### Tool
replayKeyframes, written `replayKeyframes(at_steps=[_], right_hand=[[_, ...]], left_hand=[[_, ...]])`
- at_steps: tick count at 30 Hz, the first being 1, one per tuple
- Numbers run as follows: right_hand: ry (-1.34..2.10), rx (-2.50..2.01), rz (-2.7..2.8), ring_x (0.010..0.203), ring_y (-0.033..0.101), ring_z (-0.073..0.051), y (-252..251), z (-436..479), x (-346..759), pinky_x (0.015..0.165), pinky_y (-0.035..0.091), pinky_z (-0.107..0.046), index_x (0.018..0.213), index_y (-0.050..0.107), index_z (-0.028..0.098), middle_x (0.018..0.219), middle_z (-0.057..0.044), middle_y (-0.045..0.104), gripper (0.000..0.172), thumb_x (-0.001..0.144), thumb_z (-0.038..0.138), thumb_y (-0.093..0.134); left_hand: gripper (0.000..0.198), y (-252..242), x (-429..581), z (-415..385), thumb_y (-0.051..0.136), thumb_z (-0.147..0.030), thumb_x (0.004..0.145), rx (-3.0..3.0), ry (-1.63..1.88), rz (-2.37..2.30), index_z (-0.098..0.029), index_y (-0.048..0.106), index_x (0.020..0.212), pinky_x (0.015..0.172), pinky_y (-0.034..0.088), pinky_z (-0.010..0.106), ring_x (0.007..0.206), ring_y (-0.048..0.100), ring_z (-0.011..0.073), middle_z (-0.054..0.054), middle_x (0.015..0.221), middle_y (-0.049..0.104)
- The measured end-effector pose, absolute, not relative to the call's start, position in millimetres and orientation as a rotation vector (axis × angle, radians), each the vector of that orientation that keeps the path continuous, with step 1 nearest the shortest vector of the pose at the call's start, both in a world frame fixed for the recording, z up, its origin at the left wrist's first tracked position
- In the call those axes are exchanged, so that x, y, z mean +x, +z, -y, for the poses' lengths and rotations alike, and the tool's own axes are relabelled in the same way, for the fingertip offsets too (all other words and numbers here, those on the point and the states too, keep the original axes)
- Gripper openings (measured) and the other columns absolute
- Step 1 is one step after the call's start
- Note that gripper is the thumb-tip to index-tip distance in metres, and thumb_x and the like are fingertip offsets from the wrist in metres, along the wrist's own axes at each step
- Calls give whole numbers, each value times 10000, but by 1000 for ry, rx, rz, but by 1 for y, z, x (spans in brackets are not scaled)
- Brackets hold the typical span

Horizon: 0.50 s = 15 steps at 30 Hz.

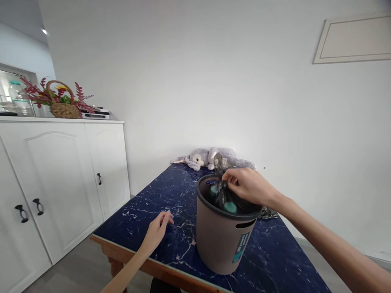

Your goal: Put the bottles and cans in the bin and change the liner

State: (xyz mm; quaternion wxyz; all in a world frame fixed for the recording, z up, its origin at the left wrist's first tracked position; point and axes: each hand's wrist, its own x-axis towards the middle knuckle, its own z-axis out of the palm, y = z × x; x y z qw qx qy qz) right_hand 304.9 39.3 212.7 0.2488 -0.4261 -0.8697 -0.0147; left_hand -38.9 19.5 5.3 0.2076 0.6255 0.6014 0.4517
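A brown trash can (216,240) with a dark rim and a teal label stands upright on a blue marbled table (171,203). Gathered at its mouth is a black garbage bag (220,198), with teal-green items showing through the thin plastic. My right hand (247,185) pinches the bag's twisted neck just above the rim, and a loose end sticks up past my fingers. To the left of the can, my left hand (159,228) hovers near the tabletop, fingers loosely bent and partly apart, holding nothing.
A grey plush rabbit (214,158) lies at the table's far end against the wall. Dark crumpled plastic (268,213) rests behind the can on the right. At left, a white cabinet (61,183) carries a flower basket (64,109) and a plastic bottle (20,97).
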Motion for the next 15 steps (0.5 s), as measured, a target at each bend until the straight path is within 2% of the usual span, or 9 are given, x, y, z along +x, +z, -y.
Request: replayKeyframes(at_steps=[3,6,9,13,15], right_hand=[[-21,-1136,2089,831,743,-248,221,-47,315,758,565,-376,1021,740,228,938,-65,801,231,883,238,555],[161,-1057,1820,760,714,-235,236,-50,323,705,555,-362,1027,716,209,842,-63,768,241,883,353,587],[327,-890,1542,815,710,-232,254,-52,336,734,569,-360,1011,691,216,935,-83,767,259,832,402,676],[391,-728,1079,881,713,-253,274,-61,375,753,587,-389,979,681,223,1054,-118,767,284,709,277,750],[320,-659,955,935,725,-280,276,-68,407,749,590,-407,918,699,209,1076,-140,766,190,753,304,702]], left_hand=[[633,7,-39,-9,344,-792,972,1814,1103,-1643,-265,684,884,926,535,378,958,729,288,50,938,781],[611,9,-36,-6,363,-763,984,1833,1062,-1630,-259,699,906,870,528,359,944,722,285,51,928,777],[579,8,-35,-5,366,-719,1009,1838,1063,-1615,-261,700,888,843,512,344,924,718,273,38,897,766],[579,5,-34,-3,362,-705,1022,1863,1044,-1599,-260,691,852,795,505,339,864,708,263,33,868,754],[583,5,-35,-4,361,-708,1021,1878,1048,-1601,-257,688,848,775,508,337,844,704,262,35,865,753]])
